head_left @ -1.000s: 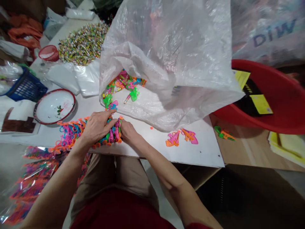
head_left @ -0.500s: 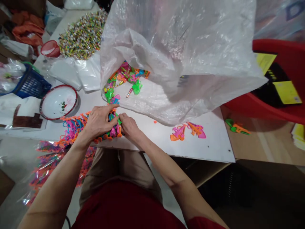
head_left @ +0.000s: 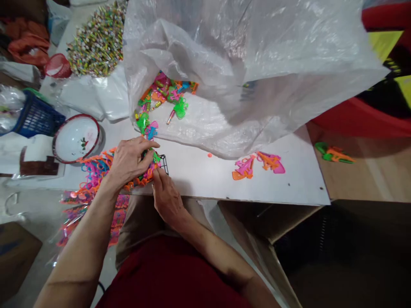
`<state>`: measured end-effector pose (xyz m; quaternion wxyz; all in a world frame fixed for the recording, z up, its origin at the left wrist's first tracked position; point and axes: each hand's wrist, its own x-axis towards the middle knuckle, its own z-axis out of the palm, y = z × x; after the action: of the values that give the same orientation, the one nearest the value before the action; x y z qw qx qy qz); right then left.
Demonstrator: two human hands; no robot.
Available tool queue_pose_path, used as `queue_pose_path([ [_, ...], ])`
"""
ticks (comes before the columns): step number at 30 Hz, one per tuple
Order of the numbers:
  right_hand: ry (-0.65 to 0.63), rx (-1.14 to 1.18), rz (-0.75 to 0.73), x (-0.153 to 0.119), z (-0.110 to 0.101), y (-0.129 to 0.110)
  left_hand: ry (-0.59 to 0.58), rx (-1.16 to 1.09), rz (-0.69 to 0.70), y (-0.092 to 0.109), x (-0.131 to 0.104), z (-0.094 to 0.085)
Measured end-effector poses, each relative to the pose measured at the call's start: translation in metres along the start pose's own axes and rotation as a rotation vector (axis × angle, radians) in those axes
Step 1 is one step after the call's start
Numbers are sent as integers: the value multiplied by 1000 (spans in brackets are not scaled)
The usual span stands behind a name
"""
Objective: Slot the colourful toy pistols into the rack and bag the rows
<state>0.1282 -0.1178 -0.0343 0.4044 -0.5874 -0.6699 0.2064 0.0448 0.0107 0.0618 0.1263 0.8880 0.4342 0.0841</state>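
In the head view, the left hand [head_left: 128,160] lies over the right end of a packed row of colourful plastic toys [head_left: 96,167], its fingers spread and bent, thumb and forefinger apart. The right hand [head_left: 168,197] comes in at the near edge of the white table [head_left: 199,184], its fingers close together and fingertips touching the same end of the row; whether they pinch a toy I cannot tell. Just beside that end is a black wire rack [head_left: 165,164], partly hidden. The row lies along the table's near edge.

Behind the hands, a large translucent plastic bag [head_left: 289,90] gapes open, with loose toys [head_left: 180,108] in its mouth. Pink and orange toys [head_left: 243,167] lie to the right of the hands; an enamel bowl [head_left: 72,137] and a blue basket [head_left: 40,115] stand to the left.
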Motion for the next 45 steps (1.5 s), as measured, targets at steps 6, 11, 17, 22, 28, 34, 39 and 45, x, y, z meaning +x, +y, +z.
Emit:
queue_pose_path([
  [6, 19, 77, -110, -1, -10, 15, -19, 54, 1, -1, 0, 1],
  [11, 9, 112, 3, 52, -60, 65, -54, 69, 22, -3, 0, 3],
  [17, -269, -419, 177, 185, -50, 89, -59, 88, 10, -3, 2, 4],
  [22, -294, -492, 210, 165, -48, 95, -59, 91, -12, -1, 2, 3],
  [28, -99, -116, 353, 77, -95, 92, -73, 76, -34, -1, 3, -1],
  [34, -12, 385, 302, 10, -36, 60, -66, 88, -27, 2, 3, -1],
  [39, -110, 138, 106, 9, -16, 61, -41, 92, -10, 2, 3, 0],
  [45, -410, -258, 36, 22, -34, 32, -38, 94, -2, 1, 3, 2],
])
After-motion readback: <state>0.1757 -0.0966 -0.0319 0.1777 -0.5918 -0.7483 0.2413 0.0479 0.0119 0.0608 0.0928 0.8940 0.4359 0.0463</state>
